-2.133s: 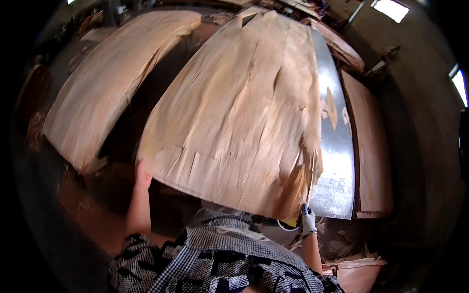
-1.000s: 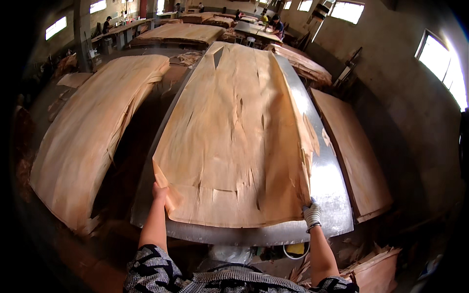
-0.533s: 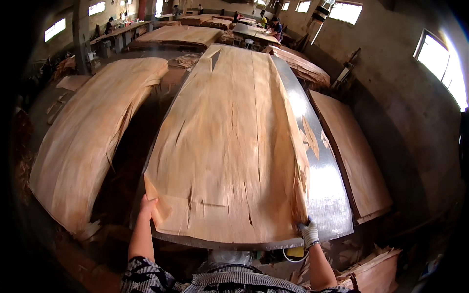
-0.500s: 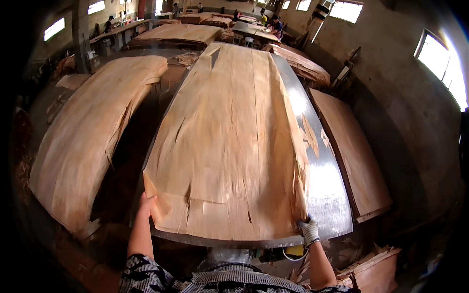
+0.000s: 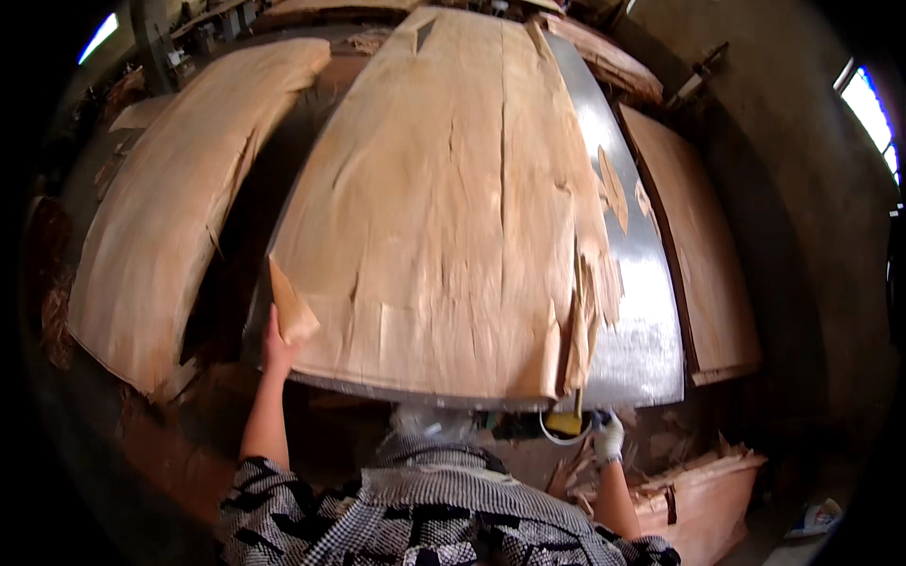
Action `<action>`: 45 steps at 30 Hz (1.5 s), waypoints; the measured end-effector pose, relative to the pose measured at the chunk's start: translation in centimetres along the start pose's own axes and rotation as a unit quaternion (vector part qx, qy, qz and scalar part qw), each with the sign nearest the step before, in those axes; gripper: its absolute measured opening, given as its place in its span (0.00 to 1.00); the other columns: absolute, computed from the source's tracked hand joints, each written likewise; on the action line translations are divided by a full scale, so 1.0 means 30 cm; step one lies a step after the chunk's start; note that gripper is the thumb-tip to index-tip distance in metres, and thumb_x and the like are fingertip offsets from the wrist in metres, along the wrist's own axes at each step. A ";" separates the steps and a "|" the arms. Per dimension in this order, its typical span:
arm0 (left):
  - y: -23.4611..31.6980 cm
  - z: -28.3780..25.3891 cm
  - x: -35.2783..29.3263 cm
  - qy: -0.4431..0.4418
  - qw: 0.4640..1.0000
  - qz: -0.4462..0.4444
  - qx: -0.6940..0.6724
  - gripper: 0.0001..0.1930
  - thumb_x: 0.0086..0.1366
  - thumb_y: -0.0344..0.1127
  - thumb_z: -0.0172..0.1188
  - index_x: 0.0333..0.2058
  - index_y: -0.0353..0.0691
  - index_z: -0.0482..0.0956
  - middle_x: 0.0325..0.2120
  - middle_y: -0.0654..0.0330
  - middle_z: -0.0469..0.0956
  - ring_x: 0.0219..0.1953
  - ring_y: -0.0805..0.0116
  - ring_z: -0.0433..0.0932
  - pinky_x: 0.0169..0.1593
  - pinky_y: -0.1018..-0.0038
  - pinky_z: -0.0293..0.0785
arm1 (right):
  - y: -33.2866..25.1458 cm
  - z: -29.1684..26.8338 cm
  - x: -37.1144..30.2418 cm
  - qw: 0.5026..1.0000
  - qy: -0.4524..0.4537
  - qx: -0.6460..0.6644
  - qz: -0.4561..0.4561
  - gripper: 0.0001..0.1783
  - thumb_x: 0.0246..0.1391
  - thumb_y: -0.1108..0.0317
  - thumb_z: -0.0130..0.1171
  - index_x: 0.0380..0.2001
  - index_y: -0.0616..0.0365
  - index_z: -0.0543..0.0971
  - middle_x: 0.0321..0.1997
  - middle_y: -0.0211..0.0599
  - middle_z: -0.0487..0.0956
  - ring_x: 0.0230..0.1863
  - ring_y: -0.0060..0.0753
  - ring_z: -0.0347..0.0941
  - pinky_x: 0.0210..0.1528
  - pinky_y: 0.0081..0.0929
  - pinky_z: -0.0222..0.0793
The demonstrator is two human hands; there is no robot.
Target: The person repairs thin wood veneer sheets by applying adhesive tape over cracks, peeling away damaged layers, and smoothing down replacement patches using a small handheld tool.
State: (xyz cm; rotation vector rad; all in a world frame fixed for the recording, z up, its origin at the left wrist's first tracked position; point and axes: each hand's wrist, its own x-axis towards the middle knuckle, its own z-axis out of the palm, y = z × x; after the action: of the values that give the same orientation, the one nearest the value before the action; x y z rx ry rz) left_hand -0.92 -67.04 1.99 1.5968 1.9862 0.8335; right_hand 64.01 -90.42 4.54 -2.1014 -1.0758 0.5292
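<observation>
A broad, pale wood veneer sheet point(image 5: 425, 217) lies over a shiny metal-topped table point(image 5: 646, 321), with long splits down its length. Its right edge is ragged and curled near the front. My bare left hand point(image 5: 277, 351) grips the sheet's near left edge, beside a folded-over corner flap. Below the table's front edge, my right hand point(image 5: 609, 440) in a white glove with dark fingertips is off the sheet. It is beside a white bucket point(image 5: 564, 438) that has a yellow object point(image 5: 564, 422) in it. The right hand's fingers are small and blurred.
A veneer stack point(image 5: 189, 217) stands to the left, another stack point(image 5: 694, 245) to the right. At lower right is a pile of torn-edged veneer point(image 5: 703, 509). A loose veneer sliver point(image 5: 612, 191) rests on the metal. More stacks lie at the far end.
My right hand has let go of the sheet's near right corner and moved down beside the bucket. That edge now lies crumpled. My left hand keeps its hold; the view has tilted downward.
</observation>
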 end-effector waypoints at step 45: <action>0.480 0.422 -0.369 -0.149 0.935 0.119 0.298 0.34 0.61 0.50 0.49 0.62 0.48 0.49 0.64 0.61 0.41 0.66 0.58 0.38 0.64 0.54 0.36 | 0.060 -0.252 -0.067 0.988 0.037 0.109 0.098 0.05 0.45 0.72 0.59 0.27 0.61 0.77 0.19 0.22 0.72 0.21 0.15 0.61 0.25 0.18 0.61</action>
State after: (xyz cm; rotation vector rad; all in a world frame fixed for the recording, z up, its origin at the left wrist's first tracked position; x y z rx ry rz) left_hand 20.21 -73.56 2.82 2.1766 1.9422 0.0279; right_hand 68.55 -95.84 8.31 -2.0248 -0.7378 0.6287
